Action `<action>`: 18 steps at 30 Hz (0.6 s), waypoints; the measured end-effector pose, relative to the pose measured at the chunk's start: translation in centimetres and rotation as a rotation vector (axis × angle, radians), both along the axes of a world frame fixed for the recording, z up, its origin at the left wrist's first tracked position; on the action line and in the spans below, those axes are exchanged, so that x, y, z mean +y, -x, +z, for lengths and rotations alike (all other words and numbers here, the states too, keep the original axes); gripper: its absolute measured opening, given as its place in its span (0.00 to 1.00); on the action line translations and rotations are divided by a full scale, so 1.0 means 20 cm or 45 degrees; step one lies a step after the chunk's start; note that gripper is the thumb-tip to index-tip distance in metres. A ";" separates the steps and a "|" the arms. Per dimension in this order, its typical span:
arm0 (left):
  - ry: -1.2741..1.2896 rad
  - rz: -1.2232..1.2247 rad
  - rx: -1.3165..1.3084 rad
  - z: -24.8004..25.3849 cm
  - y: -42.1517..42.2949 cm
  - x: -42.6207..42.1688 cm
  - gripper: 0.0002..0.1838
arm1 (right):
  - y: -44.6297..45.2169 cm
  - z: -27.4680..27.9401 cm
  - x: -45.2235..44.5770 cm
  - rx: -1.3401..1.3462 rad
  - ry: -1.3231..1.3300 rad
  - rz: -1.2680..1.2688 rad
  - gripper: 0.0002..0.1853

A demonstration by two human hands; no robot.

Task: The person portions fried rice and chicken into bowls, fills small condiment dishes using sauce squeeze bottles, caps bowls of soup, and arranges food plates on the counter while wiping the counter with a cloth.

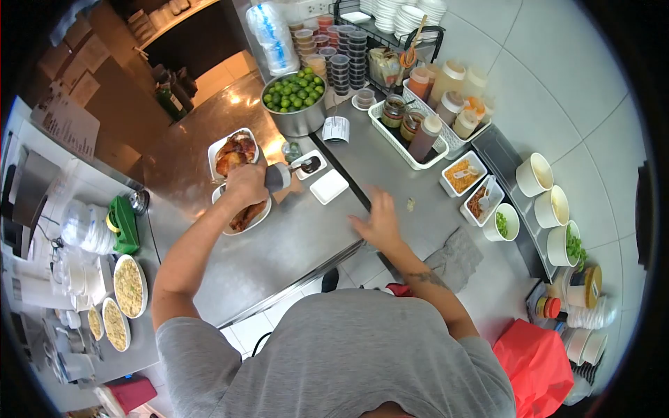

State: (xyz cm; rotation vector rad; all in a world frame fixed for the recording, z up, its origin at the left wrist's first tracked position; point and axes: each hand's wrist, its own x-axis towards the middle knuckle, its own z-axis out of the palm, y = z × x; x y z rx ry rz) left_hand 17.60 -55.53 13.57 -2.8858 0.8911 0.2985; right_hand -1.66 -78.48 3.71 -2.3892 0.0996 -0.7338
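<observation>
My left hand (245,185) is closed around a grey squeeze bottle (278,177), which lies tilted with its tip towards the right. By that tip is a small white dish (308,164) with dark sauce in it; I cannot tell whether they touch. A white rectangular lid or dish (329,187) lies just below. Two white trays hold browned roast meat: the upper one (235,150) looks like chicken, and the lower tray's meat (248,217) is partly hidden by my left hand and forearm. My right hand (380,219) hovers over the counter, fingers spread, holding nothing.
A pot of limes (295,121) stands at the back, beside stacked sauce cups (340,71). White baskets of bottles (408,132), topping tubs (463,174) and bowls (535,174) line the right. A grey cloth (454,259) lies on the counter. Oval rice dishes (130,285) sit at left.
</observation>
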 end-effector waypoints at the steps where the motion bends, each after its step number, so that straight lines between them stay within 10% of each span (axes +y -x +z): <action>1: -0.004 0.004 -0.006 0.00 0.00 0.00 0.25 | -0.06 -0.01 0.03 0.032 0.005 0.016 0.38; 18: 0.106 0.027 0.006 -0.05 0.02 0.01 0.23 | -0.30 -0.05 0.15 0.066 -0.024 0.105 0.42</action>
